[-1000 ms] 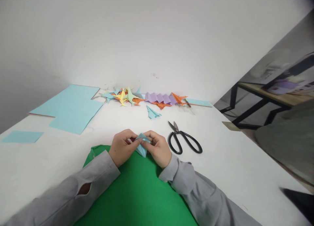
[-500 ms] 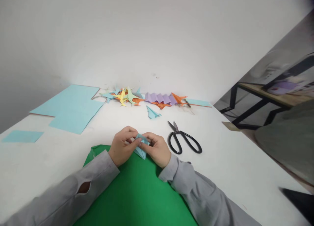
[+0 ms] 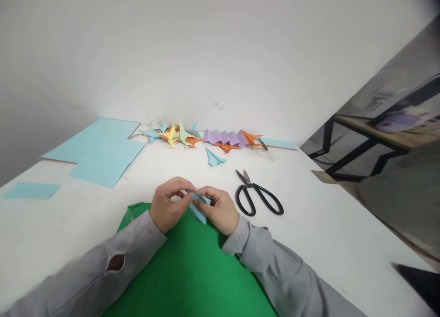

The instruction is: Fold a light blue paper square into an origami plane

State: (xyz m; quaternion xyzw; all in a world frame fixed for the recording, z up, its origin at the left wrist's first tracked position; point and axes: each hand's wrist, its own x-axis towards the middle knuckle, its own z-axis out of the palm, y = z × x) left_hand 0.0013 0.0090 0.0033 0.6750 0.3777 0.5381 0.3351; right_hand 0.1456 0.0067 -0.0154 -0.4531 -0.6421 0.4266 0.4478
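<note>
A small folded piece of light blue paper (image 3: 198, 212) is held between my two hands, above a green cloth-like surface (image 3: 195, 271). My left hand (image 3: 172, 203) pinches its upper left edge between thumb and fingers. From the other side my right hand (image 3: 220, 208) grips it, thumb on the near face. The fingers hide part of the folds. To the right of my right hand lie black-handled scissors (image 3: 256, 195), blades spread apart. Beyond my hands rests a folded blue paper plane shape (image 3: 215, 158).
Large light blue sheets (image 3: 99, 156) lie at the back left, with a smaller blue piece (image 3: 31, 191) nearer. Along the wall sit several folded colored paper figures (image 3: 178, 134) and a pleated purple paper (image 3: 225, 137). A blue strip (image 3: 280, 144) lies at the back right.
The folded blue paper has tilted, and its top edge has come down between the fingers. My left fingers have shifted slightly along it. The things on the table have stayed put.
</note>
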